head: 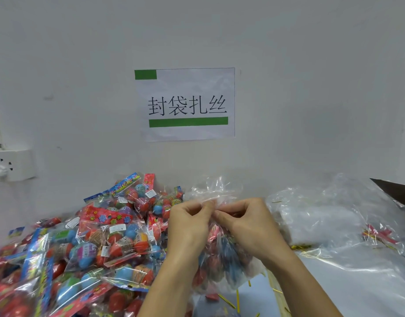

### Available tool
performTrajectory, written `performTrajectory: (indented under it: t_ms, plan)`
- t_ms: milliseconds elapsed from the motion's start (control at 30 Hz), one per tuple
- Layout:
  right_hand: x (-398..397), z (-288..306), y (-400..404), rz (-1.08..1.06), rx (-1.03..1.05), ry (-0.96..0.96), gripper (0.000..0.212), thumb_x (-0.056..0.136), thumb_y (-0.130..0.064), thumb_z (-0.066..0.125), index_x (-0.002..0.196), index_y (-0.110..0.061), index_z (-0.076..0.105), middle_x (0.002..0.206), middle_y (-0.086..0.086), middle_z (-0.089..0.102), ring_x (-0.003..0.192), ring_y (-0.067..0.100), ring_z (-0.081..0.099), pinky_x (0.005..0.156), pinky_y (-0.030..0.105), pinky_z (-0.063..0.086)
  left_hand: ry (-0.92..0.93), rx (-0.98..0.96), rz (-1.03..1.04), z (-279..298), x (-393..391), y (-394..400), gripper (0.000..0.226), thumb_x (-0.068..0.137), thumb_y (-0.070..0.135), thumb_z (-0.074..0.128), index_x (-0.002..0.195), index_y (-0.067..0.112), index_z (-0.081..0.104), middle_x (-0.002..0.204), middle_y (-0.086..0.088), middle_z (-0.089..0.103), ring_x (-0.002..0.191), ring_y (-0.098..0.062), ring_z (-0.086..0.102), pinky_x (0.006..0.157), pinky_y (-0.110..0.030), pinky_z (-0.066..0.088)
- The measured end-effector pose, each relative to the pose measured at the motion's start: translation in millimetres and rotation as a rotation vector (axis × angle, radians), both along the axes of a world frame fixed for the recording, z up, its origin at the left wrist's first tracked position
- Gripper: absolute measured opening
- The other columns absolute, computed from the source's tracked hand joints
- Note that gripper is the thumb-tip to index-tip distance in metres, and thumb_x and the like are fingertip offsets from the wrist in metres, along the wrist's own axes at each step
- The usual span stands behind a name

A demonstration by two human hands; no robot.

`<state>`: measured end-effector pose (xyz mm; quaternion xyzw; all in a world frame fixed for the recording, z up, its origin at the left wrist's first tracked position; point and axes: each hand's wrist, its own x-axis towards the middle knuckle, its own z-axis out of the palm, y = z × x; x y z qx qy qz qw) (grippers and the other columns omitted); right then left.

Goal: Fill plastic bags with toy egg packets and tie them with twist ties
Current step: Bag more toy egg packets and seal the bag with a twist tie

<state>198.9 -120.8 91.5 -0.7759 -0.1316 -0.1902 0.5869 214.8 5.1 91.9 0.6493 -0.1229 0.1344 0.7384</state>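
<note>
While the full bag [222, 255] is standing up with its neck pointing at the wall, the left hand [187, 225] and right hand [247, 223] are pinching that neck, beside the egg packets [87, 243].

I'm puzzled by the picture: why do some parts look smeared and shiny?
Head view: the toy egg packets at lower left blur toward the edge; glare streaks the empty plastic bags; the wall sign stays sharp; wide-angle lens bends the frame edges.

Left hand [187, 223] and right hand [247, 225] pinch the filled plastic bag's [222, 259] neck.
</note>
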Motion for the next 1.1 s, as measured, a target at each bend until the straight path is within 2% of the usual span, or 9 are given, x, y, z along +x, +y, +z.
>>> performTrajectory:
  t_ms: [200,367,567,633,700,767,833,967,1100]
  plan:
    - [-1,0,2,-0.007,0.009,-0.021,0.013,0.089,-0.023,0.075,0.084,-0.032,0.082,0.075,-0.011,0.077,0.073,0.002,0.072,0.062,0.014,0.051,0.049,-0.045,-0.067,1,2,3,0.019,0.089,0.009,0.07,0.076,0.015,0.082,0.083,-0.01,0.078,0.084,-0.023,0.076,0.079,-0.036,0.058]
    - [2,-2,-4,-0.061,0.036,-0.047,0.017,0.09,-0.023,0.072,0.078,-0.03,0.081,0.073,-0.001,0.076,0.072,0.018,0.072,0.068,0.032,0.058,0.083,0.036,-0.202,2,3,7,0.02,0.096,0.015,0.063,0.09,0.011,0.081,0.095,-0.013,0.077,0.097,-0.028,0.074,0.095,-0.047,0.054]
    - [5,-3,-8,-0.063,0.057,-0.019,0.02,0.09,-0.022,0.073,0.078,-0.036,0.08,0.074,-0.006,0.076,0.072,0.007,0.073,0.063,0.02,0.054,0.109,0.06,-0.302,1,5,11,0.033,0.103,0.01,0.05,0.091,0.01,0.08,0.098,-0.016,0.077,0.098,-0.029,0.073,0.091,-0.043,0.055]
    - [6,-4,-8,-0.067,0.063,-0.004,0.02,0.089,-0.02,0.075,0.078,-0.035,0.08,0.076,-0.005,0.077,0.075,0.01,0.074,0.068,0.026,0.058,0.102,0.052,-0.35,-1,4,13,0.028,0.1,0.014,0.053,0.095,0.009,0.08,0.099,-0.017,0.076,0.096,-0.029,0.074,0.085,-0.039,0.056]
    - [5,-4,-7,-0.065,0.067,0.013,0.016,0.089,-0.019,0.075,0.08,-0.03,0.081,0.077,-0.001,0.077,0.078,0.015,0.075,0.075,0.037,0.061,0.079,0.035,-0.387,0,2,15,0.022,0.092,0.018,0.061,0.099,0.008,0.079,0.104,-0.016,0.076,0.101,-0.028,0.073,0.087,-0.037,0.057]
    - [4,-3,-8,-0.047,0.049,0.031,0.008,0.089,-0.021,0.075,0.087,-0.015,0.081,0.084,0.012,0.077,0.085,0.031,0.074,0.08,0.05,0.06,0.061,0.031,-0.408,0,2,15,0.02,0.086,0.014,0.07,0.102,0.006,0.079,0.109,-0.014,0.075,0.106,-0.026,0.071,0.094,-0.038,0.055]
    - [5,-4,-8,-0.087,0.028,0.04,0.019,0.089,-0.023,0.075,0.089,-0.003,0.077,0.088,0.025,0.073,0.089,0.047,0.067,0.075,0.059,0.057,0.086,0.006,-0.419,0,3,14,0.024,0.084,0.006,0.073,0.107,0.001,0.076,0.111,-0.015,0.074,0.108,-0.027,0.07,0.094,-0.038,0.056]
    - [3,-2,-5,-0.118,-0.007,0.009,0.021,0.09,-0.026,0.076,0.084,-0.005,0.078,0.084,0.023,0.073,0.087,0.047,0.066,0.071,0.057,0.057,0.137,-0.115,-0.436,-1,5,14,0.033,0.068,0.001,0.076,0.101,-0.003,0.077,0.105,-0.021,0.074,0.097,-0.029,0.074,0.073,-0.028,0.059]
    - [4,-2,-3,-0.111,-0.025,-0.022,0.022,0.091,-0.024,0.075,0.083,-0.004,0.077,0.083,0.022,0.074,0.087,0.047,0.068,0.072,0.058,0.057,0.128,-0.143,-0.441,-1,5,13,0.049,0.05,0.011,0.083,0.097,-0.003,0.077,0.103,-0.021,0.075,0.095,-0.029,0.074,0.07,-0.027,0.059]
